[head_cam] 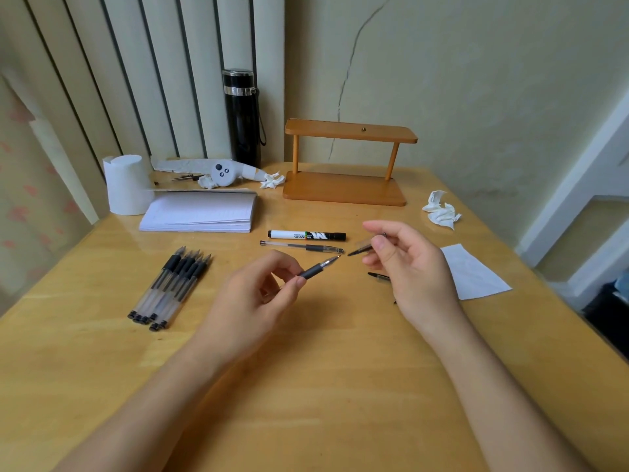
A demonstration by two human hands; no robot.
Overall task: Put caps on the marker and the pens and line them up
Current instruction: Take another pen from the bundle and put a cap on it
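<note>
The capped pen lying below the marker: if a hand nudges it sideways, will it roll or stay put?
The pen looks round and slim on a glossy table, so it would probably roll a little. Its cap seems to carry a clip, which may stop it. It likely feels light and stiff.

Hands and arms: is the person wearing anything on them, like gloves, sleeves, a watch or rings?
No. Both hands, the left and the right, are bare, with no gloves or rings to see. Both forearms are bare all the way to the picture's bottom edge: no sleeves, no watch, no bracelet. The nails look short and unpainted.
</note>
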